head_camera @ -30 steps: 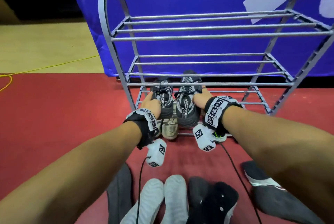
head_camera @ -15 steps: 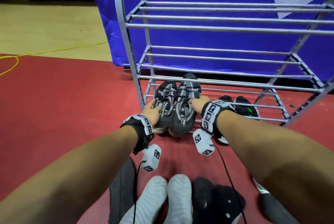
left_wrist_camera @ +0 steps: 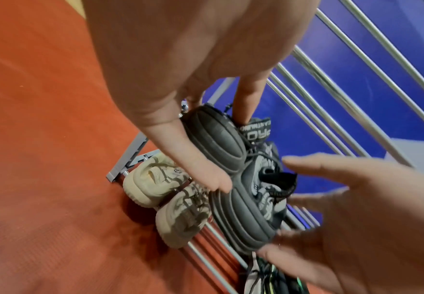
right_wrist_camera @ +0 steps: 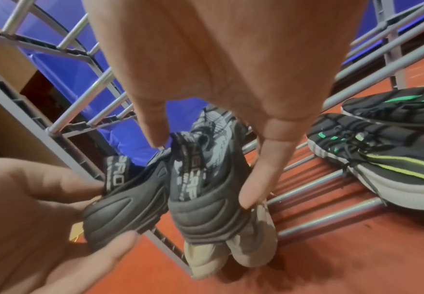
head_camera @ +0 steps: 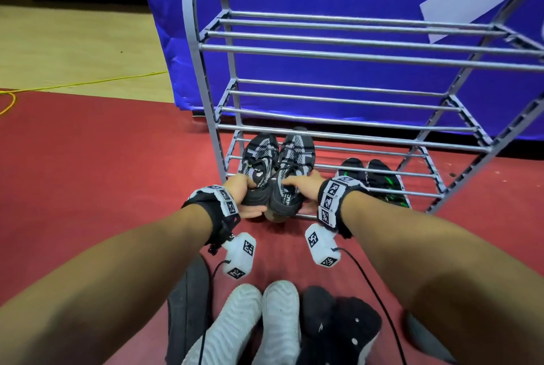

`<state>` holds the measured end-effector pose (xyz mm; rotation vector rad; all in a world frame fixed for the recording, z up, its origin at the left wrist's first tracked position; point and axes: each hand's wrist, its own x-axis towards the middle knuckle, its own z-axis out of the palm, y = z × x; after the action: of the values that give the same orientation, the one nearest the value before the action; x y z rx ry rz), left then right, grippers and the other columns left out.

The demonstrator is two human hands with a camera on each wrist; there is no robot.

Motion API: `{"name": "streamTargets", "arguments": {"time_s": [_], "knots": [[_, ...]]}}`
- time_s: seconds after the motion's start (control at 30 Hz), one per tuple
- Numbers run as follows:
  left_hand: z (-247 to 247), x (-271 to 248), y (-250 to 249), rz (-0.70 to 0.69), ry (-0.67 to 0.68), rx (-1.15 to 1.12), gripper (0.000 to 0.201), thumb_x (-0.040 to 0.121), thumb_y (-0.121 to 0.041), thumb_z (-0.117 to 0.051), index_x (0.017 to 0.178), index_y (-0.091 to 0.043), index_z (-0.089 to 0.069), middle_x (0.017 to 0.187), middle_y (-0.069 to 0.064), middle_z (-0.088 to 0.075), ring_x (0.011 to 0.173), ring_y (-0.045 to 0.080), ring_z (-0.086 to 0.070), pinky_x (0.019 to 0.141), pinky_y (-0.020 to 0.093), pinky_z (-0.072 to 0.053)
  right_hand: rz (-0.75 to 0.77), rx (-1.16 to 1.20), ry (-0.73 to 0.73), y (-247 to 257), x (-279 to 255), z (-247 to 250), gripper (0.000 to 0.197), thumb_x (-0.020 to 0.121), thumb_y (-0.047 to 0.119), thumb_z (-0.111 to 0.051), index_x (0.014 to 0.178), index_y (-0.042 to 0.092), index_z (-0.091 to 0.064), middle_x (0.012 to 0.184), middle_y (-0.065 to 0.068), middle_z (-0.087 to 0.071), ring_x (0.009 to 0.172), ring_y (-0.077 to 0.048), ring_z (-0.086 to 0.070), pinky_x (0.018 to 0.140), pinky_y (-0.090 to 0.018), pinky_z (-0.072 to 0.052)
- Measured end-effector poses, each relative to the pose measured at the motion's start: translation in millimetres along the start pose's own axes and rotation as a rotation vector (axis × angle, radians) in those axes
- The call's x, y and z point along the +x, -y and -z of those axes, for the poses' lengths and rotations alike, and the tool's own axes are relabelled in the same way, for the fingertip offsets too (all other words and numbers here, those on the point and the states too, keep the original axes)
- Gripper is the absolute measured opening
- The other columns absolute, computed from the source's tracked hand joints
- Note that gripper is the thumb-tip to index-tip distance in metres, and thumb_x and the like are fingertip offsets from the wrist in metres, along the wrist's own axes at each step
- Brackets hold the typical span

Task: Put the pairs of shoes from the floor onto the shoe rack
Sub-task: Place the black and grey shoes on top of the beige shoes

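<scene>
A grey metal shoe rack [head_camera: 353, 49] with three barred shelves stands against a blue wall. My left hand [head_camera: 245, 198] grips the heel of the left black-and-grey sneaker [head_camera: 260, 158], thumb under the sole and a finger in the collar. My right hand [head_camera: 303, 188] pinches the heel of the right black-and-grey sneaker [head_camera: 295, 155] between finger and thumb. Both sneakers point toes-in at the bottom shelf's left end, lying over a beige pair [left_wrist_camera: 155, 183] that is mostly hidden in the head view.
A black pair with green stripes [head_camera: 379, 179] sits on the bottom shelf to the right. On the red floor near me lie a white pair [head_camera: 256, 323], black shoes [head_camera: 338, 326] and dark grey shoes [head_camera: 188, 305]. The two upper shelves hold nothing.
The view has swung right, bringing the black-and-green pair into sight. Both hands keep hold of the sneaker heels; my right fingers now lie further over the top of their sneaker.
</scene>
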<state>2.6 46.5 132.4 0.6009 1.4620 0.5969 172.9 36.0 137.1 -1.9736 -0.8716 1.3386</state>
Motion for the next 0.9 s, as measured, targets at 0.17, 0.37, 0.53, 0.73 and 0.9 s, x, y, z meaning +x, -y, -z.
{"name": "streamTargets", "arguments": {"time_s": [0.17,0.37,0.53,0.73,0.9], "knots": [[9,17,-4,-0.132,-0.065,-0.046,0.048,0.093,0.0,-0.043,0.129,-0.03,-0.048,0.115,0.025,-0.063,0.061,0.041,-0.07,0.045,0.045,-0.058,0.08,-0.047,0.031,2,11,5,0.083,0.08,0.007,-0.073,0.149,0.021,-0.03,0.126,-0.01,-0.06,0.079,-0.021,-0.066,0.04,-0.02,-0.052],[8,30,-8,-0.182,-0.068,-0.053,0.069,0.09,0.002,-0.043,0.143,-0.043,-0.037,0.118,0.021,-0.065,0.073,0.046,-0.072,0.058,0.045,-0.061,0.153,-0.053,-0.013,14,15,3,0.047,0.086,0.003,-0.064,0.131,0.013,-0.052,0.093,-0.005,-0.063,0.067,-0.015,-0.063,0.041,-0.016,-0.051],[6,33,-6,-0.216,-0.127,-0.004,0.063,0.094,-0.002,-0.042,0.141,-0.044,-0.039,0.116,0.019,-0.065,0.069,0.041,-0.071,0.046,0.035,-0.058,0.098,-0.076,-0.054,15,18,-13,0.045,0.091,0.003,-0.056,0.135,0.011,-0.051,0.107,-0.011,-0.066,0.093,-0.03,-0.068,0.05,-0.024,-0.059],[7,37,-4,-0.221,-0.152,-0.008,0.063,0.096,-0.004,-0.04,0.144,-0.044,-0.034,0.124,0.021,-0.061,0.063,0.038,-0.069,0.039,0.03,-0.055,0.225,-0.178,-0.092,5,27,-10,0.029,0.091,0.004,-0.051,0.117,0.012,-0.061,0.094,-0.007,-0.065,0.066,-0.014,-0.057,0.064,-0.026,-0.05],[5,36,-5,-0.25,-0.166,-0.01,0.06,0.099,-0.01,-0.049,0.146,-0.042,-0.031,0.118,0.02,-0.064,0.061,0.035,-0.068,0.048,0.037,-0.058,0.252,-0.212,-0.068,6,25,-8,0.04,0.092,0.007,-0.053,0.132,0.014,-0.054,0.081,0.001,-0.062,0.062,-0.016,-0.059,0.048,-0.025,-0.051]]}}
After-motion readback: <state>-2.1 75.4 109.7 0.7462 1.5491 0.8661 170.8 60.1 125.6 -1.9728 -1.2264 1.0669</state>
